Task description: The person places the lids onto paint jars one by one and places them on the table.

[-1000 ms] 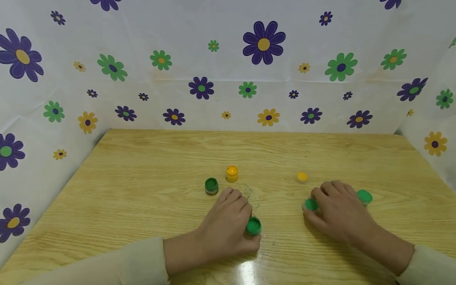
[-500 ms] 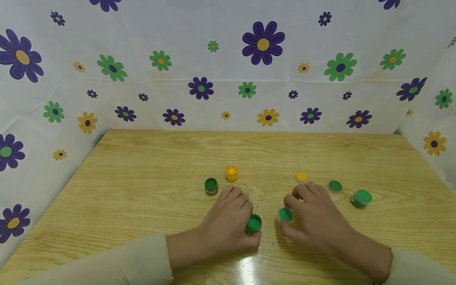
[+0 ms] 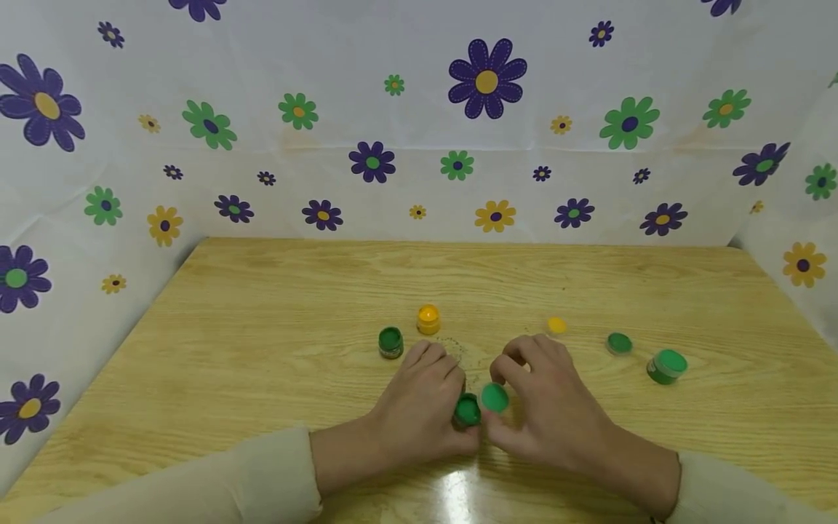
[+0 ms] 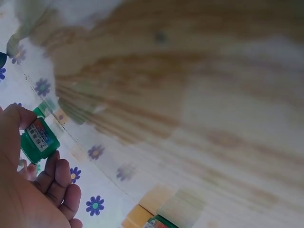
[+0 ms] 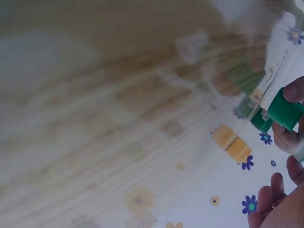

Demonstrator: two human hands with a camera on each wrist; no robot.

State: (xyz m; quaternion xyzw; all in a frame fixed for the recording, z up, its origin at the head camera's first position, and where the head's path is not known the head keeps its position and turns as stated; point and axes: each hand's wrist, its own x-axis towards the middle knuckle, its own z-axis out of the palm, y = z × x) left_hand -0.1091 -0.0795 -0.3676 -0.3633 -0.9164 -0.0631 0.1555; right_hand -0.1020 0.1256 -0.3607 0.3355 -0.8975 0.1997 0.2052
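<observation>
In the head view my left hand (image 3: 419,415) grips an open green paint jar (image 3: 468,411) by its side, standing on the table. Its printed label faces the camera in the left wrist view, where the paint jar (image 4: 41,140) sits between thumb and fingers. Between thumb and fingers my right hand (image 3: 550,415) pinches a round lid (image 3: 494,398), its light green inner face turned up. The lid is just right of the jar's mouth; whether they touch I cannot tell. Only the curled fingers of the right hand (image 5: 280,202) show at the right wrist view's edge.
Beyond the left hand stand an open dark green jar (image 3: 390,343) and an open yellow jar (image 3: 428,319). To the right lie a yellow lid (image 3: 556,325) and a dark green lid (image 3: 618,343), beside a green jar (image 3: 667,367) with a light green top. Flowered cloth (image 3: 419,124) surrounds the wooden table.
My right hand has carried the lid leftward from beside the right-hand jar to the held jar, uncovering the dark green lid. The left hand has stayed nearly still, gripping the jar.
</observation>
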